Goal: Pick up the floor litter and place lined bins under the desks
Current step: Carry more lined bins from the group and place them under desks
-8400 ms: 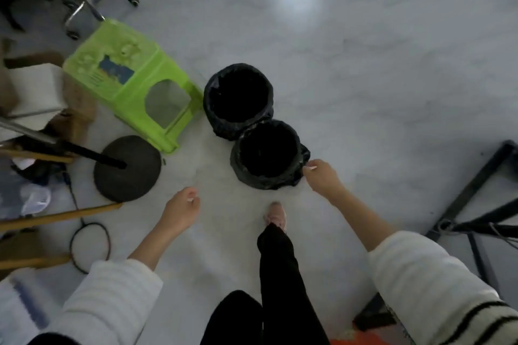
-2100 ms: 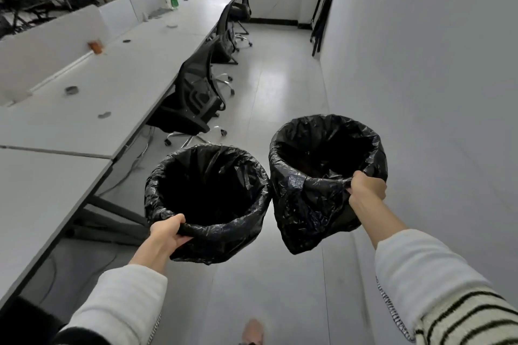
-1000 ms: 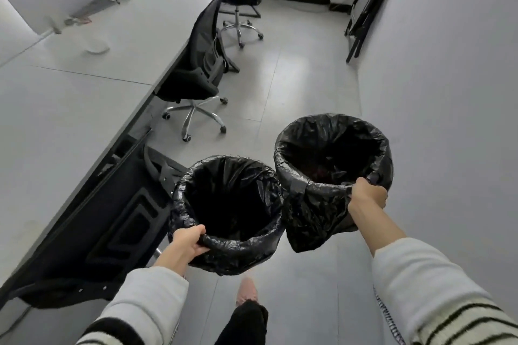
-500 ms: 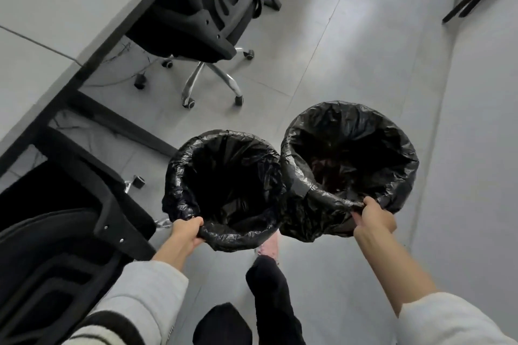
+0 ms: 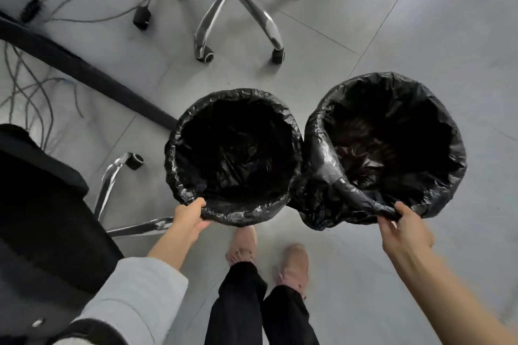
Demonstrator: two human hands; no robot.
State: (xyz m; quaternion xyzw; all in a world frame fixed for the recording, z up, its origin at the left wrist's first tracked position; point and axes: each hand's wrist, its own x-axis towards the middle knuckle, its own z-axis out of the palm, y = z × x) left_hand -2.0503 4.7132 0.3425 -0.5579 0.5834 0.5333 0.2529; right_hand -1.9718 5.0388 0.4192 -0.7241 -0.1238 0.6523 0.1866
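Two lined bins, left bin [image 5: 234,157] and right bin [image 5: 385,145], hang from each hand's near-rim grip.

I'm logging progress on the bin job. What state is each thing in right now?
Left bin: lined in black, held up by its near rim.
Right bin: lined in black, held up by its near rim, touching the left bin.
Left hand: grip closed on the left bin's rim.
Right hand: grip closed on the right bin's rim.
Chair: upright on its castors.
Cables: loose on the floor.
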